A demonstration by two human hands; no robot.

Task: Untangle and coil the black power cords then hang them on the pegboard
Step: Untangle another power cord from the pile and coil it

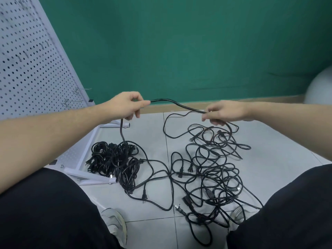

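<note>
Cord [179, 105] between two hands [125, 105].

Floor [152, 133] was pale grey tile w/ thin grout lines, and I saw it ran back to a tan strip under the green wall. On it, left: a heap of coiled black cords [115, 160], just beside the white pegboard stand's feet [93, 178], also on the tile. Right: a loose tangle of black cords [212, 169] w/ plugs showing, spread wide. Strands linked heap & tangle. Two grey shoes [115, 223] stood at the near edge.
</note>
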